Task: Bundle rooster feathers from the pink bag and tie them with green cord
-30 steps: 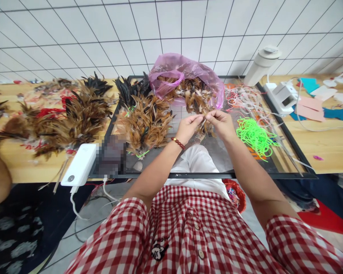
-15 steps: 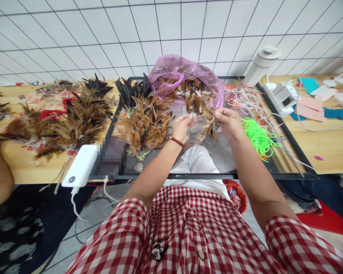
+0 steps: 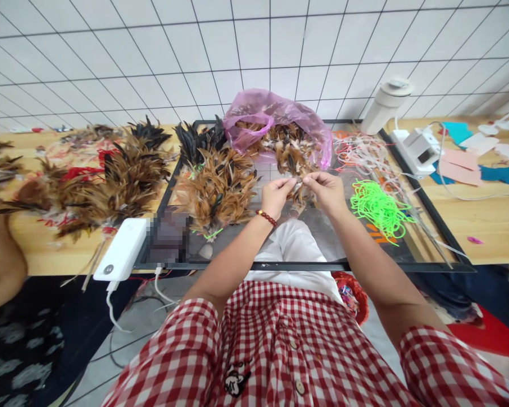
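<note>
My left hand (image 3: 277,196) and my right hand (image 3: 324,191) meet fingertip to fingertip over the glass-topped frame. Both pinch at the quill end of a small bunch of brown feathers (image 3: 297,196), which hangs below my fingers; exactly what each fingertip grips is too small to make out. Just behind them, more brown feathers (image 3: 292,157) spill from a pink plastic bag (image 3: 311,116). Left of my left hand lies a big pile of brown feathers (image 3: 224,186), with black feathers (image 3: 199,140) at its back.
Green cords (image 3: 379,209) and pale strips (image 3: 365,150) lie at right, near a white bottle (image 3: 387,104) and white chargers (image 3: 416,151). A white power bank (image 3: 122,249) sits at the front left edge. Another person's arm (image 3: 2,254) is at far left, beside more feathers (image 3: 123,181).
My right hand has moved left with the feathers, and my left hand slightly right, so the fingertips now meet. The view has shifted slightly.
</note>
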`<state>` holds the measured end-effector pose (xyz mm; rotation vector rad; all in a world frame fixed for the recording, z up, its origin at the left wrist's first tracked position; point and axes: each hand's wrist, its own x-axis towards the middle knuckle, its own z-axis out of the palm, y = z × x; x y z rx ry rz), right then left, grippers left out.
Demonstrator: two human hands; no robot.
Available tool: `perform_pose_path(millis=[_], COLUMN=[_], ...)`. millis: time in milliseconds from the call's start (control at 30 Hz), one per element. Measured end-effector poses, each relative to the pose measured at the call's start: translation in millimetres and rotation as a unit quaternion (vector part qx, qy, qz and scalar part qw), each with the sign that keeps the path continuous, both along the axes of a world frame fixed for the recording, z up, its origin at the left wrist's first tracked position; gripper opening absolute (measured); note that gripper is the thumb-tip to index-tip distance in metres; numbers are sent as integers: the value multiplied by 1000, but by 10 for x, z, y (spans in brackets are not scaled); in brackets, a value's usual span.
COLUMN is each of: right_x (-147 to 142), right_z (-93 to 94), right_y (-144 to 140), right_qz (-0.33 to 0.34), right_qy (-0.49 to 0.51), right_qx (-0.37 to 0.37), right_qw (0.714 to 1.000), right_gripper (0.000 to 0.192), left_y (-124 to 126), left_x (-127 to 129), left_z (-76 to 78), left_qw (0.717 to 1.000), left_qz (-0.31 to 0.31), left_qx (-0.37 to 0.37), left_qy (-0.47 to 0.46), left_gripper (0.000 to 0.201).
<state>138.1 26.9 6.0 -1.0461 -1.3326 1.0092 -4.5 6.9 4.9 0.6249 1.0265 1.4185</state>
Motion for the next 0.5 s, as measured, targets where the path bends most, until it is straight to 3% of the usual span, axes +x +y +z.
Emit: perform_pose_path(millis=[333, 500], right_x=[-6, -9], right_z=[-18, -8], right_y=[10, 9], right_qz=[-3, 14], right_qy=[-2, 0], right_qx=[-12, -12], right_qw=[1000, 1000], right_gripper=[39, 41], left_y=[-4, 8], left_x=[-3, 6], left_z=[-83, -109], left_qw=[995, 993], left_qz=[-16, -9], left_qx=[70, 69], left_qy=[65, 92], left_gripper=[17, 12])
